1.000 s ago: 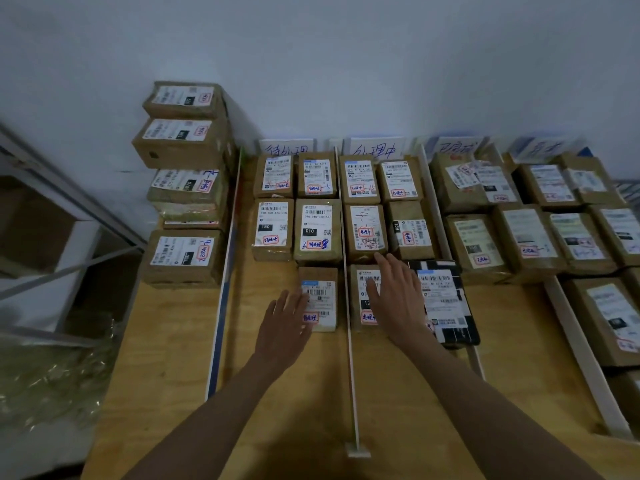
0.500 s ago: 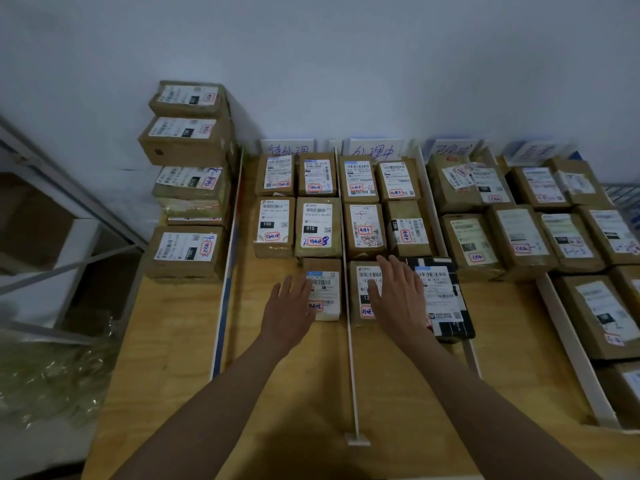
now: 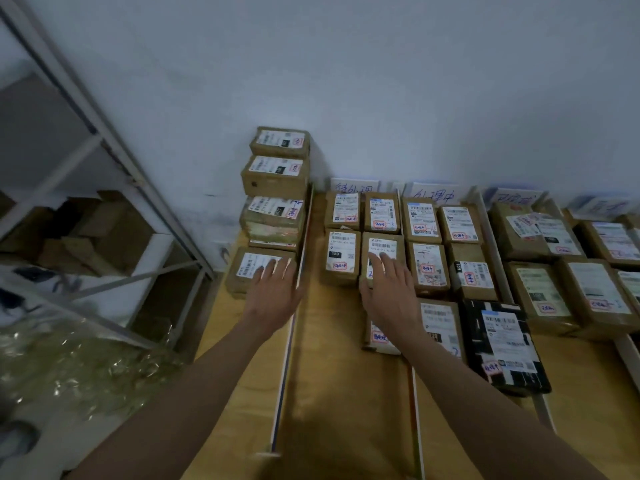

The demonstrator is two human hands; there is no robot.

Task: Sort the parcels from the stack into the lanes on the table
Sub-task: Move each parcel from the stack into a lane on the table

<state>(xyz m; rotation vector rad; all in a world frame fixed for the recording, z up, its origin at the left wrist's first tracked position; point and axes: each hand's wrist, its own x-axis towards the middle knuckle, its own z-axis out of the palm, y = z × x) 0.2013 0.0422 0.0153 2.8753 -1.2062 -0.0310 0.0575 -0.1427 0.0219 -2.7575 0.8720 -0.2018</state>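
— Under the left hand, what's that?

— Its straight fingers lie spread over the lowest parcel of the stack, which stands at the counter edge, left of the lanes. They grip nothing.

— And the right hand?

— Open too, fingers flat above a labelled parcel in the first lane; whether they touch it, I cannot tell. A black parcel lies well right of them.

Bare table near; packed parcels and stack block beyond.
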